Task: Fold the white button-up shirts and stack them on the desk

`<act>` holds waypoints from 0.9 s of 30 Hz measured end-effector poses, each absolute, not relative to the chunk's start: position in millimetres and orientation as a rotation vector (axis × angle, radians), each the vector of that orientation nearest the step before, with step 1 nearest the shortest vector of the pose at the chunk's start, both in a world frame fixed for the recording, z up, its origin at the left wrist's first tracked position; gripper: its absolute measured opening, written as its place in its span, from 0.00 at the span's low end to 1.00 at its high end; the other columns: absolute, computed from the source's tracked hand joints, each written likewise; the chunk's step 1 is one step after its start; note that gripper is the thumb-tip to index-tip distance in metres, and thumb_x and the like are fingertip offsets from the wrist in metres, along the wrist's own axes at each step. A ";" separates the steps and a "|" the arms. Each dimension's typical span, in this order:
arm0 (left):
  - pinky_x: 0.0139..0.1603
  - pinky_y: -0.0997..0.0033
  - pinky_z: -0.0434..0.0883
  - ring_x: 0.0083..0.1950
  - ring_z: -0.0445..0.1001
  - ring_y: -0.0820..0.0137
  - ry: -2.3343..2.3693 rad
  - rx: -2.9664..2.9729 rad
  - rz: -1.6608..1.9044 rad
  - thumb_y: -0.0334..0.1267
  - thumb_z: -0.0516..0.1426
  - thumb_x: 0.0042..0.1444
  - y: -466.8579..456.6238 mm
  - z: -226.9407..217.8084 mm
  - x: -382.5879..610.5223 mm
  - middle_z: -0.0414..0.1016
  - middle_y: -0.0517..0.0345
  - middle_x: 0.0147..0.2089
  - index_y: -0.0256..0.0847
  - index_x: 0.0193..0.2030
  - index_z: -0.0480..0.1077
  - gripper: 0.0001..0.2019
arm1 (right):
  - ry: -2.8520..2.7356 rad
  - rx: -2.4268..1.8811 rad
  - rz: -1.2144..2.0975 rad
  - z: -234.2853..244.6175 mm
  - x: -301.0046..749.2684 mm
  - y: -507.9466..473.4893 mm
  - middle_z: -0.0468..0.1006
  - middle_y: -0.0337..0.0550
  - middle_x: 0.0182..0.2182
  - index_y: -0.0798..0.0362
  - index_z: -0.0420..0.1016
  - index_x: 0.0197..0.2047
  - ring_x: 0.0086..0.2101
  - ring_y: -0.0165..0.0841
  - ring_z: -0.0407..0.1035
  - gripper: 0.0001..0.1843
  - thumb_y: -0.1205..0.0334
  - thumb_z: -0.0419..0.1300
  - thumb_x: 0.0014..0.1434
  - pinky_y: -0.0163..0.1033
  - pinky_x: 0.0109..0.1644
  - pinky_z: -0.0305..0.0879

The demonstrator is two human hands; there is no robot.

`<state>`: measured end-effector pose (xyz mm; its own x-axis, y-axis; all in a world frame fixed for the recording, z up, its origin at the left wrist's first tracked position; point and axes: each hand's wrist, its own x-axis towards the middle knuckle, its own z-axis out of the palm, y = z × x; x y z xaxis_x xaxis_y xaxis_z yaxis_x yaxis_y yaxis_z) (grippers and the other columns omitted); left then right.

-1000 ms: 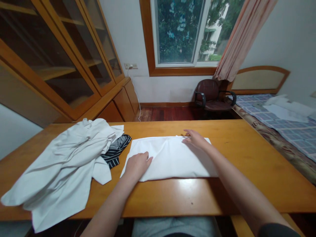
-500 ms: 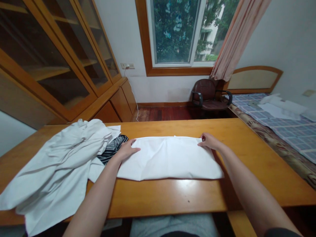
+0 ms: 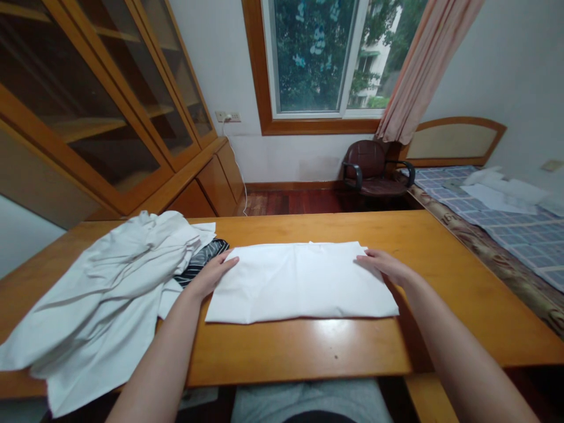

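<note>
A folded white cloth (image 3: 299, 285) lies flat on the wooden table (image 3: 282, 355) in front of me, its long sides running left to right. At its left edge, my left hand (image 3: 214, 273) grips the cloth, thumb on top and fingers tucked out of sight by the side. My right hand (image 3: 385, 264) holds the opposite edge near the far corner, with the thumb over the cloth and the other fingers partly hidden. Left of the folded piece, a crumpled heap of white fabric (image 3: 118, 282) spreads over the table, with a black-and-white striped cloth (image 3: 200, 261) partly under it.
A glass-fronted wooden cabinet (image 3: 110, 106) stands at the left. Beyond the table are a brown armchair (image 3: 370, 167) and a window (image 3: 312, 59) with a pink curtain (image 3: 427, 76). A bed (image 3: 506, 217) with a checked cover is at the right.
Both hands have shifted slightly from the far corners along the cloth's side edges, the left one outward and the right one a little nearer me. The folded cloth lies flatter, its near right corner settled.
</note>
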<state>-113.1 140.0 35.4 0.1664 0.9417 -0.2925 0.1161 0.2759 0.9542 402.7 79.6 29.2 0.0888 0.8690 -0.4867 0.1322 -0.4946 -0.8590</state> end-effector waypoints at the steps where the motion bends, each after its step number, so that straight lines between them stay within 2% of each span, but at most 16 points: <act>1: 0.47 0.59 0.79 0.45 0.82 0.55 1.206 1.056 0.781 0.50 0.71 0.45 139.1 33.4 -113.5 0.82 0.47 0.46 0.38 0.52 0.74 0.29 | -0.978 -1.715 1.505 27.2 400.8 78.0 0.84 0.53 0.37 0.57 0.78 0.41 0.32 0.38 0.78 0.18 0.53 0.71 0.53 0.36 0.32 0.73; 3: 0.45 0.60 0.80 0.43 0.83 0.56 1.126 0.922 0.734 0.45 0.71 0.47 138.3 30.3 -113.4 0.83 0.46 0.46 0.39 0.52 0.73 0.27 | -0.942 -1.700 1.479 25.0 396.8 76.0 0.85 0.51 0.34 0.56 0.78 0.39 0.30 0.38 0.78 0.14 0.54 0.69 0.55 0.36 0.30 0.73; 6: 0.42 0.63 0.81 0.43 0.83 0.58 1.114 0.833 0.761 0.39 0.70 0.48 138.4 29.4 -112.1 0.83 0.47 0.45 0.39 0.52 0.72 0.24 | -0.899 -1.616 1.401 27.7 391.1 73.8 0.85 0.48 0.33 0.55 0.78 0.41 0.29 0.37 0.78 0.11 0.58 0.65 0.58 0.36 0.30 0.73; 13: 0.40 0.66 0.81 0.42 0.84 0.59 1.046 0.819 0.902 0.36 0.68 0.50 135.3 41.0 -116.4 0.83 0.48 0.44 0.38 0.54 0.70 0.24 | -0.859 -1.332 1.360 38.9 391.9 68.8 0.85 0.47 0.38 0.51 0.74 0.48 0.35 0.40 0.80 0.16 0.56 0.64 0.57 0.39 0.36 0.76; 17: 0.38 0.67 0.80 0.40 0.83 0.61 1.082 0.826 0.889 0.38 0.68 0.51 143.3 41.6 -114.0 0.83 0.50 0.42 0.38 0.52 0.71 0.22 | -0.877 -1.301 1.295 32.6 395.2 78.0 0.84 0.45 0.36 0.50 0.72 0.44 0.36 0.40 0.80 0.15 0.53 0.65 0.56 0.42 0.39 0.76; 22: 0.33 0.72 0.77 0.32 0.79 0.69 1.251 0.834 0.877 0.43 0.68 0.51 160.2 24.3 -106.2 0.79 0.59 0.36 0.39 0.43 0.70 0.17 | -1.027 -1.554 1.177 13.2 396.4 94.5 0.79 0.41 0.28 0.50 0.69 0.37 0.27 0.36 0.74 0.15 0.48 0.62 0.56 0.39 0.31 0.71; 27: 0.32 0.70 0.74 0.30 0.74 0.70 1.290 1.016 0.852 0.52 0.66 0.50 171.1 7.9 -111.3 0.73 0.63 0.31 0.41 0.37 0.66 0.20 | -1.109 -1.710 1.027 0.1 401.6 109.2 0.75 0.39 0.25 0.51 0.69 0.32 0.26 0.33 0.68 0.12 0.51 0.61 0.56 0.36 0.30 0.66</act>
